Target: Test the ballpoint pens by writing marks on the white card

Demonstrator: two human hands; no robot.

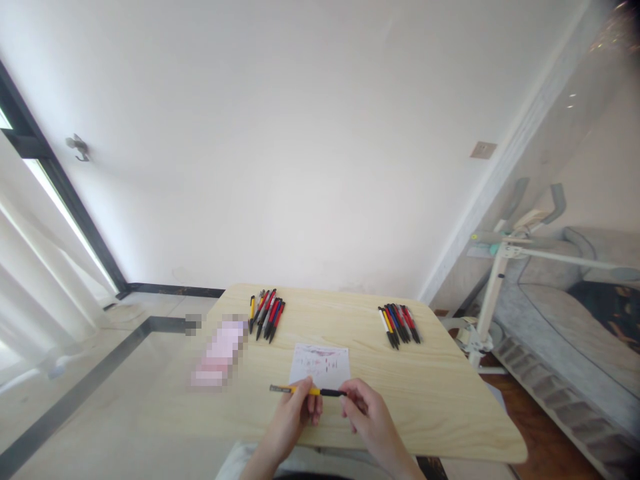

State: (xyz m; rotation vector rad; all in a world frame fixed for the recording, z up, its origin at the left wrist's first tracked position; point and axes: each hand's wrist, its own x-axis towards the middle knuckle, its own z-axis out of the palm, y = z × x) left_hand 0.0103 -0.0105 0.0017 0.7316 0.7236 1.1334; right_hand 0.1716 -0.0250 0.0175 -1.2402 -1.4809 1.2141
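Observation:
A yellow pen with a black grip [314, 391] lies level across my two hands, above the near part of the table. My left hand [299, 408] is closed round its yellow barrel, thumb on top. At the black tip end, the thumb and fingers of my right hand [364, 404] pinch the pen's point. Just beyond the hands lies a white sheet of paper [320, 363] with reddish and dark marks; its near edge is partly hidden by my left hand.
On the light wooden table [430, 393], one bunch of pens [267, 317] lies at the back left and another bunch of pens [399, 325] at the back right. A blurred pinkish patch [220, 353] covers the left edge. Exercise equipment [493, 300] and a grey sofa [565, 320] stand right.

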